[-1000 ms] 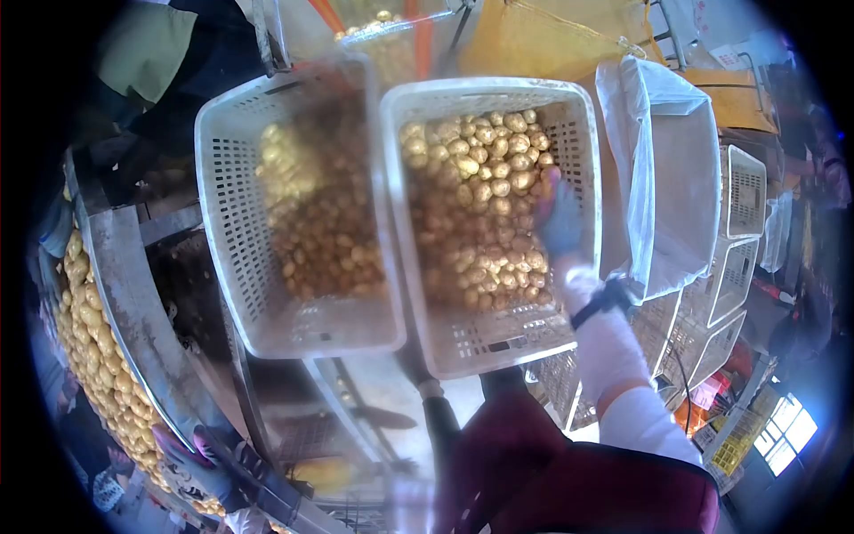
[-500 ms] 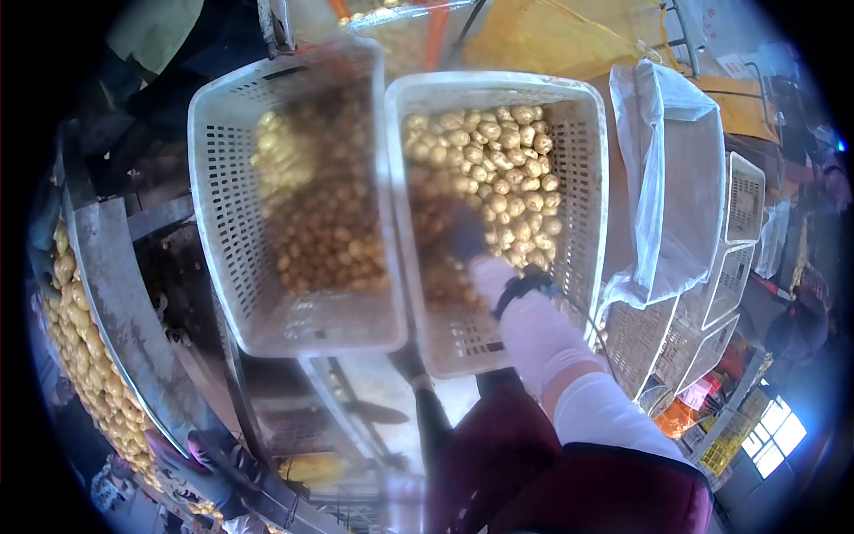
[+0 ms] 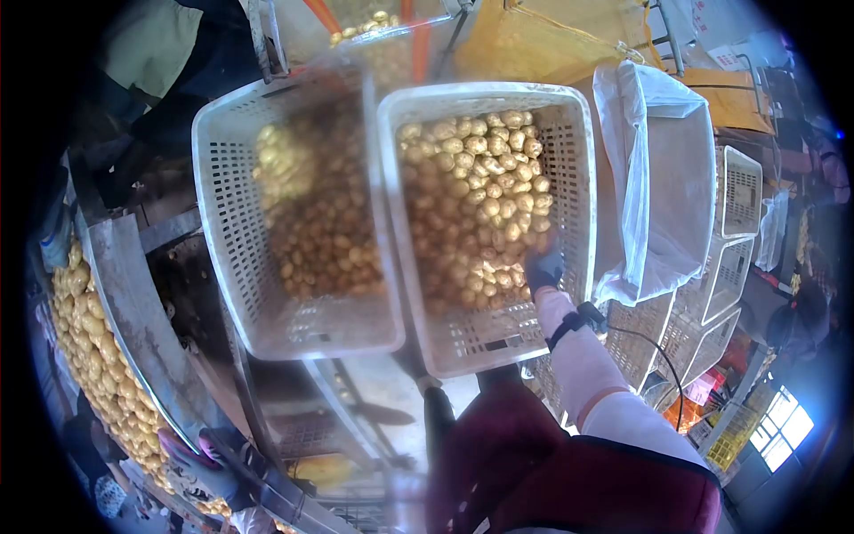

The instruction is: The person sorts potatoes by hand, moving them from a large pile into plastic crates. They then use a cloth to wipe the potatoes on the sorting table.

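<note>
Potatoes (image 3: 498,169), small, rounded and yellow-brown, lie in a loose heap on the floor of the right-hand perforated plastic crate (image 3: 580,182), partly in bright light and partly in shadow. The right hand (image 3: 543,270), in a dark blue-grey glove, reaches into this crate at the heap's lower right edge, beside the slotted side wall; its fingers are blurred, so whether they are open or closed on a potato cannot be told. A black wrist strap (image 3: 566,330) encircles the white sleeve (image 3: 585,365), with a thin black cable (image 3: 663,351) trailing to the right. The left hand is outside the view. Close along the left side stands the left-hand perforated plastic crate (image 3: 307,343), which holds a second heap, blurred and shaded toward its upper part. To the right stands a container with a translucent plastic liner (image 3: 633,178); beyond it are further slatted crates (image 3: 740,191). Yellow mesh (image 3: 534,44) spans the top. At lower left, a co-worker's gloved hand (image 3: 209,452) rests near a metal-edged trough (image 3: 133,294) beside many more potatoes.
</note>
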`<state>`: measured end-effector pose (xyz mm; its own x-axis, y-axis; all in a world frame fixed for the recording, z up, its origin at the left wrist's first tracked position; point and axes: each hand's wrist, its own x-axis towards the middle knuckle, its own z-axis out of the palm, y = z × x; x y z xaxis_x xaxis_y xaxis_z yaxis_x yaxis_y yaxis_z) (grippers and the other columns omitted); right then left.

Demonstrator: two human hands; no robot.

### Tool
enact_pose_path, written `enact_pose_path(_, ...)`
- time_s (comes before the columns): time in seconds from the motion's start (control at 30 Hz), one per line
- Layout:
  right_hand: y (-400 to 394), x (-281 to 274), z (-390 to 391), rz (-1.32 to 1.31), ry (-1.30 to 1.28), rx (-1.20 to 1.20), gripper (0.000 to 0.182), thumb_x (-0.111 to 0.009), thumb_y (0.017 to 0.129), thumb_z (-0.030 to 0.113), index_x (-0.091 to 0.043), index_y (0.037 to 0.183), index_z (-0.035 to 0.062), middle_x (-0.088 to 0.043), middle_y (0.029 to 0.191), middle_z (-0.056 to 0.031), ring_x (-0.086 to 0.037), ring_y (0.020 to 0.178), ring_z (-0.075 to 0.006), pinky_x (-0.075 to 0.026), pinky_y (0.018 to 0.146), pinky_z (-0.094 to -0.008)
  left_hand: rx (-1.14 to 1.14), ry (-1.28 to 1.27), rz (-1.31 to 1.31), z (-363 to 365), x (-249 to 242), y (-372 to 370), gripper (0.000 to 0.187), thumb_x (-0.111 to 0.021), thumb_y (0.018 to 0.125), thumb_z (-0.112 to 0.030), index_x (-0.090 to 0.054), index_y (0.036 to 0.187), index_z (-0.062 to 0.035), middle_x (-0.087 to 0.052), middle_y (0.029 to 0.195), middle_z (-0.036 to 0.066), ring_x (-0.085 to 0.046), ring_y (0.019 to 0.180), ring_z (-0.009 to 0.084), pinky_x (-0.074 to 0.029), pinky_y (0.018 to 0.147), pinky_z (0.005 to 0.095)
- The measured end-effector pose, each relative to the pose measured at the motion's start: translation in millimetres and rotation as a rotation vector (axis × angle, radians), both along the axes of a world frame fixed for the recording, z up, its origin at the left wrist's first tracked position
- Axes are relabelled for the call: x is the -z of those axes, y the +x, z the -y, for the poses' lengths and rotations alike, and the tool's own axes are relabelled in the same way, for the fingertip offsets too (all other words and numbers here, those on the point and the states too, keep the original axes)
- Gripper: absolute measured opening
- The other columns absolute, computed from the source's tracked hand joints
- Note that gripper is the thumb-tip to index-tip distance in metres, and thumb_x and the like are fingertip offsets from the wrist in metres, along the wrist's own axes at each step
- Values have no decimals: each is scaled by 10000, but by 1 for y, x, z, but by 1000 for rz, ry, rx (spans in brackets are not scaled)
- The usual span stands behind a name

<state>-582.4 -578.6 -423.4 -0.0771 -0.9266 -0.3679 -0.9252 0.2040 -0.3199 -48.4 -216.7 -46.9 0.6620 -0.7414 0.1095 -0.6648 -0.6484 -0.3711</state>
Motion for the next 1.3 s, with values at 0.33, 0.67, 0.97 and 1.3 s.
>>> enact_pose_path(0.33, 100, -62, -59, 579, 1048, -60, 690, -638, 914, 233, -340, 1520, 85, -546, 1353, -146, -613, 1115, -281, -520, 901, -384, 19, -67, -59, 3, 1, -2, 770, -398, 1036, -539, -268, 1538, 30, -354, 1542, 264, -357, 1417, 422, -303, 1159, 490)
enact_pose_path(0.67, 72, -43, 142, -67, 140, -216, 451, -531, 905, 185, -531, 1354, 136, -515, 1368, -245, -562, 1201, -431, -469, 1010, -481, -51, -190, -171, 10, 6, -9, 819, -406, 1022, -574, -244, 1542, 38, -291, 1574, 258, -290, 1455, 415, -247, 1192, 489)
enact_pose_path(0.97, 29, -88, -41, 610, 655, -308, 472, -634, 913, 173, -530, 1370, 118, -605, 1293, -117, -638, 1025, -247, -540, 842, -373, 23, -166, -118, 2, 1, -5, 764, -373, 1032, -548, -284, 1531, 24, -338, 1537, 286, -337, 1408, 471, -290, 1154, 538)
enact_pose_path(1.3, -146, -196, -89, 781, 98, 190, 422, -561, 988, 290, -457, 1356, 111, -538, 1288, -126, -596, 1096, -255, -572, 774, -325, -5, -302, -198, 25, -30, -25, 687, -453, 1006, -404, -295, 1524, 20, -343, 1498, 327, -324, 1399, 496, -292, 1147, 568)
